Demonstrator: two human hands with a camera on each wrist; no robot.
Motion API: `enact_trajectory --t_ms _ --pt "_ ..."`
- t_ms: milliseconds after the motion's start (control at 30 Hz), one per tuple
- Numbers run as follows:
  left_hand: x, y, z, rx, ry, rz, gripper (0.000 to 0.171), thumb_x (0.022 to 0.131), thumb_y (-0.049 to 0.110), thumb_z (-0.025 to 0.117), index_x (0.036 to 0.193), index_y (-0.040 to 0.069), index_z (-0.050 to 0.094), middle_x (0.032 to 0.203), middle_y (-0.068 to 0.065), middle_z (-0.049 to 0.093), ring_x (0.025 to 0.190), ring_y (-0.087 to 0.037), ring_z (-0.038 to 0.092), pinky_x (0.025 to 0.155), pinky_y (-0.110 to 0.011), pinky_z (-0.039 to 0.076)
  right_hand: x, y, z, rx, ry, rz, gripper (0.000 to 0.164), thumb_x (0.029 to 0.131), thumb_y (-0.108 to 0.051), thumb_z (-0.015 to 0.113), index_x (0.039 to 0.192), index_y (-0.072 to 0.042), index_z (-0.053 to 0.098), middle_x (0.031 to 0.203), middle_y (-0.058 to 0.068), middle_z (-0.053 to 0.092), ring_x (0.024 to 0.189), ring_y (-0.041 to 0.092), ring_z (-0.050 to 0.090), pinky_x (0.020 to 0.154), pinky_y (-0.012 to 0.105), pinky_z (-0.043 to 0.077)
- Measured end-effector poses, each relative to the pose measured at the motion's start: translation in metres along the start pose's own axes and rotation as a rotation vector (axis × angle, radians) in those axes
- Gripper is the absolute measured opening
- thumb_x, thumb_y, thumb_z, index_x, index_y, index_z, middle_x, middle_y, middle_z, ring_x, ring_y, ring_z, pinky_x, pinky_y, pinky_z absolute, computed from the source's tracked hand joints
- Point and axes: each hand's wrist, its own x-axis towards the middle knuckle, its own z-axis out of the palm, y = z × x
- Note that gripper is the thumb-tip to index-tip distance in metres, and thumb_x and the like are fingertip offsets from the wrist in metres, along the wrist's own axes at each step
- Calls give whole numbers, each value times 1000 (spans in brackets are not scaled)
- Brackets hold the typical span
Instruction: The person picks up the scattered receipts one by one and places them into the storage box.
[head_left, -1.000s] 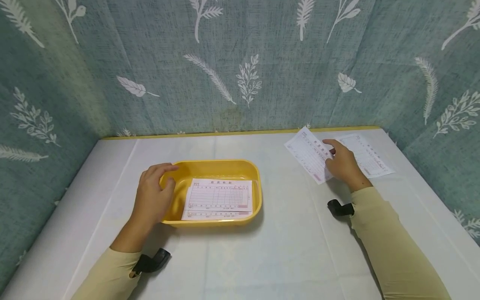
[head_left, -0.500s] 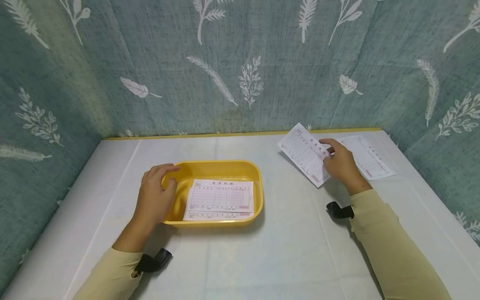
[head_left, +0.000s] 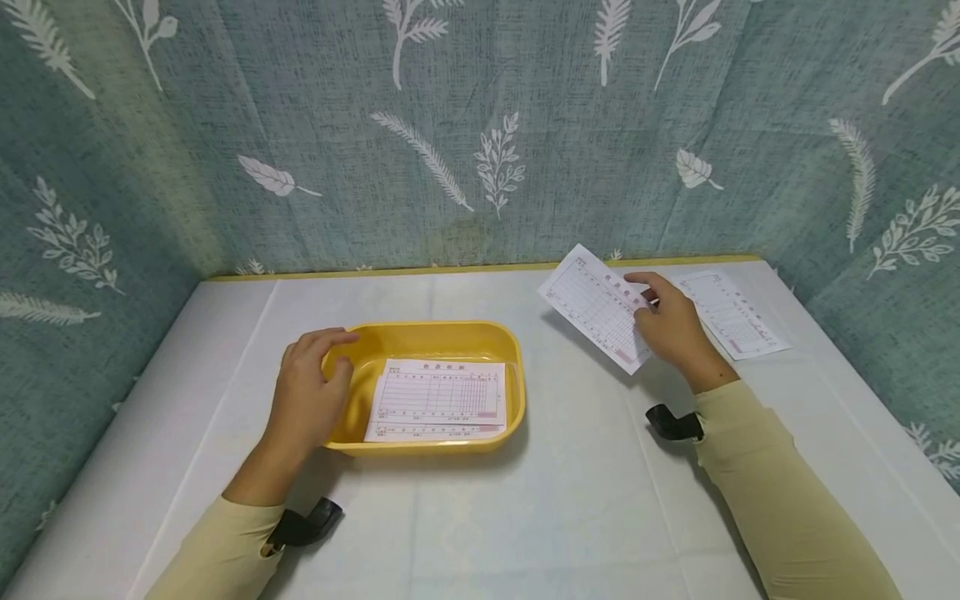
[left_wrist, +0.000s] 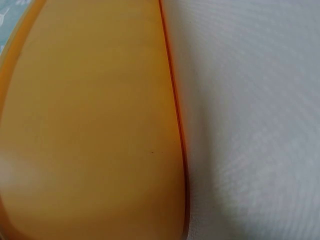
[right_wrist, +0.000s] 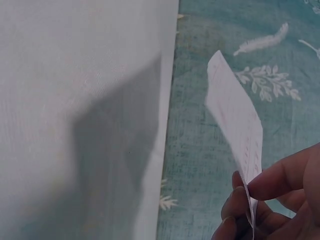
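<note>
My right hand (head_left: 675, 329) pinches a printed receipt slip (head_left: 596, 304) between thumb and fingers. In the right wrist view the slip (right_wrist: 235, 115) stands tilted up from the fingertips, its shadow falling on the white cloth. At the left end of a shallow yellow plastic basin (head_left: 427, 447), my left hand (head_left: 307, 383) grips the rim, the thumb to the inner side. Inside the basin lie overlapping receipt slips (head_left: 442, 392). The left wrist view is filled by the basin's yellow wall (left_wrist: 95, 120), and no fingers show there.
Another receipt slip (head_left: 731, 317) lies flat at the table's back right, partly behind the right hand. A white cloth (head_left: 525, 517) covers the table. Green leaf-patterned fabric (head_left: 337, 225) rises behind the yellow-edged back and along both sides.
My right hand has lifted its slip off the other one and carried it left, toward the basin. The left hand and the basin stay in place.
</note>
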Motion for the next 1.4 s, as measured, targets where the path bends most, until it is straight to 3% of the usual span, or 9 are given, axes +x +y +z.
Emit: enact_trajectory --t_ms 533,1400 --pt "0 0 1 -3 0 7 32 97 10 50 123 6 67 140 -17 55 129 -38 44 109 -60 36 -6 -13 7 16 -22 -52 55 92 1 38 144 -11 50 110 19 56 87 29 53 72 35 42" --pt "0 0 0 -2 2 2 32 97 10 50 123 6 67 140 -15 55 130 -38 44 110 -60 36 -24 -45 14 47 -71 -157 55 93 0 36 143 -14 52 107 15 60 77 25 54 65 31 46"
